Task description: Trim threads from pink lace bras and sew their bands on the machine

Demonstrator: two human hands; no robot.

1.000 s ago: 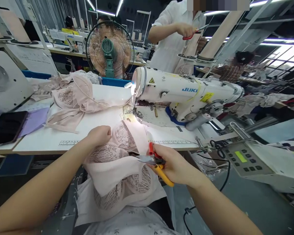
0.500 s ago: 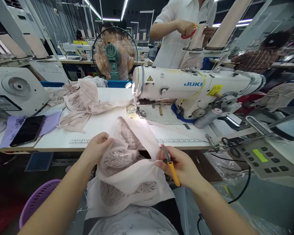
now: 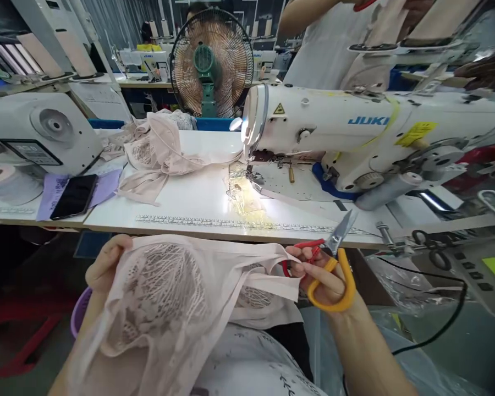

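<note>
Ahead of both grips runs a white sewing table (image 3: 202,206), its front edge carrying a printed ruler scale (image 3: 190,221). The pale pink lace bra (image 3: 169,286) hangs between the hands, on the near side of that edge, above the lap. The left hand (image 3: 109,264) is closed, clamped on its upper edge; the right hand (image 3: 324,278) pinches a narrow end of it while gripping scissors (image 3: 333,243) with red and orange handles, blades pointing up and away from the cloth. Beyond the left grip lie a heap of lace pieces (image 3: 160,146) and, farther left, a black phone (image 3: 74,196) on purple paper (image 3: 107,187). A fan (image 3: 206,60) stands farther ahead; beyond the right grip is a person in a white shirt (image 3: 322,55).

The sewing machine (image 3: 313,118) ahead of the right grip reads "JUKI" in blue, with a warning triangle (image 3: 279,109) and a yellow label (image 3: 416,133) too unclear to read. Writing on the purple paper is illegible.

The left fingertips are hidden by their own fist. The bra's lower part blurs near the bottom edge, the person's head is cut off above, and the control panel (image 3: 478,280) right of the grip is cropped.
</note>
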